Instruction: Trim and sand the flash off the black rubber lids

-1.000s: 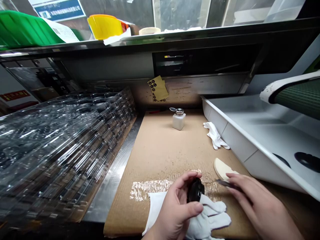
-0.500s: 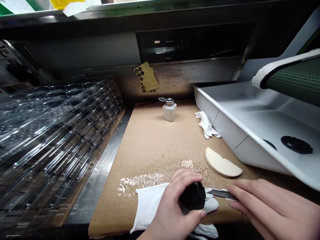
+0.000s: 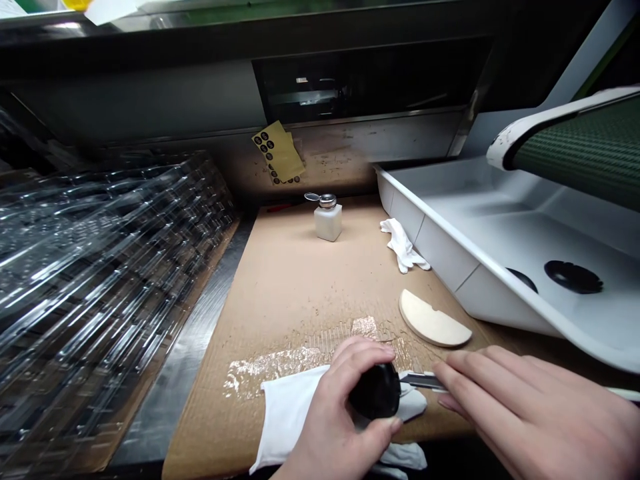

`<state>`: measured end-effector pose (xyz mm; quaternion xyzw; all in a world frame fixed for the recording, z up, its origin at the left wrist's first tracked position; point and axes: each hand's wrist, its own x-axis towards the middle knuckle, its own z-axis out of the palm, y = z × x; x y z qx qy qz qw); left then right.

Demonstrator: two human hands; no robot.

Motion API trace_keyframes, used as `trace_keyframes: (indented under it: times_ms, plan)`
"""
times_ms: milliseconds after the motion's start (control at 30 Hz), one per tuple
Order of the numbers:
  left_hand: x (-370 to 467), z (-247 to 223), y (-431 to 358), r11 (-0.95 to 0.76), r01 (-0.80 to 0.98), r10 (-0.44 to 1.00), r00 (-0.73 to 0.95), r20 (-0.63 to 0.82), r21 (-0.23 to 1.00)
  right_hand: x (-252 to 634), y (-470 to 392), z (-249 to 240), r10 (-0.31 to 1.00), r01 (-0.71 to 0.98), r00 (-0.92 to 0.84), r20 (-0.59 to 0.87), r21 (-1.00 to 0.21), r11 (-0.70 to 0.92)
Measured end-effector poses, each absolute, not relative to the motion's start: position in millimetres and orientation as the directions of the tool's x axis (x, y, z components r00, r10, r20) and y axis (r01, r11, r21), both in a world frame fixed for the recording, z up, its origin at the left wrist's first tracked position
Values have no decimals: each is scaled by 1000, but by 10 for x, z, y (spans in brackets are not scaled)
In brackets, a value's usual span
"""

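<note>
My left hand (image 3: 345, 413) is closed round a black round part (image 3: 376, 392), thumb below and fingers over its top. In my right hand (image 3: 520, 407) is a utility knife (image 3: 423, 381), its blade pointing left with the tip at the right edge of the black part. Whether the blade touches it I cannot tell. Under the left hand lies a white glove (image 3: 290, 413), partly hidden by the hand. A cream half-disc (image 3: 434, 320) with a small notch lies just beyond the right hand.
Cardboard (image 3: 300, 280) covers the bench. A bottle with a metal cap (image 3: 328, 220) and another white glove (image 3: 403, 245) stand farther back. Clear plastic trays (image 3: 115, 267) are stacked left. At right, a white bin (image 3: 450, 247) holds black discs (image 3: 573, 277) below a green conveyor belt (image 3: 585, 150).
The whole view has shifted a little, so things sit slightly farther left. Both hands keep their hold, with the knife tip still at the black part's edge.
</note>
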<state>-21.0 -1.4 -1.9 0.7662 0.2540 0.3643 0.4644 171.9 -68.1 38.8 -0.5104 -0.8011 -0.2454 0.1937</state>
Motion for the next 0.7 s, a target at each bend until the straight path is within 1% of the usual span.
trace_keyframes:
  times_ms: [200,300,433,500,567,700]
  plan:
    - [-216,-34,-15,-442,67,732,603,317,894,1712,-664,436,710,907,-420,566,236,348]
    - [-223,-35,-25,-422,73,740,603,297,903,1723,-680,430,718,901,-433,545,249,354]
    - [-222,-37,-34,-375,71,759,596,263,924,1736,-706,428,744,905,-425,516,229,359]
    - [-220,-36,-31,-357,60,762,595,254,932,1758,-717,428,744,911,-411,527,204,359]
    - [-224,-33,-25,-322,46,772,591,234,946,1799,-727,417,781,934,-347,519,122,335]
    - [-250,-45,-21,-222,-4,807,561,186,975,1904,-722,298,909,966,-104,404,-178,189]
